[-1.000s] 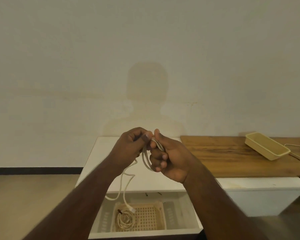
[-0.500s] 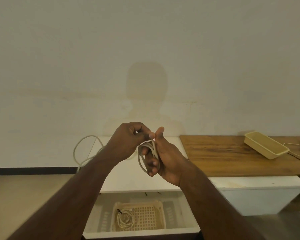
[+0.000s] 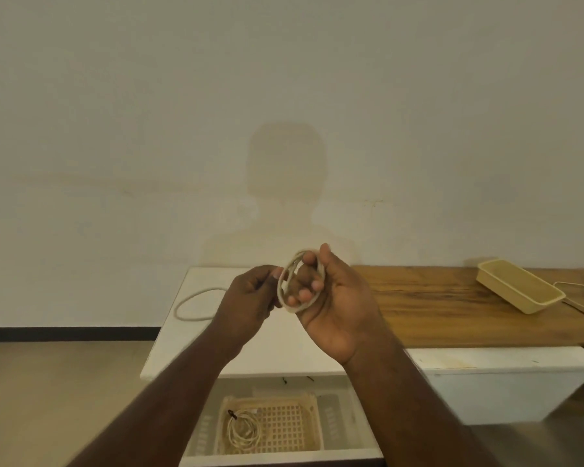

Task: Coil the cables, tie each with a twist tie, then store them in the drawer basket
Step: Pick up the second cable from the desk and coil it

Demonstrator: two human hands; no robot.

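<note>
My right hand (image 3: 331, 298) holds the coil (image 3: 299, 284) looped over its fingers; my left hand (image 3: 250, 298) pinches the light, springy cable's strand beside it.

The right hand (image 3: 334, 298) holds a coiled pale cable (image 3: 299, 281) around its fingers; the left hand (image 3: 250, 298) seemingly pinches its strand above the perforated cream drawer basket (image 3: 284, 429).

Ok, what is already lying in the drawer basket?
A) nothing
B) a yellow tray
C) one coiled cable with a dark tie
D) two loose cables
C: a single coiled cable bound by a dark tie lies in the left part of the drawer basket.
</note>
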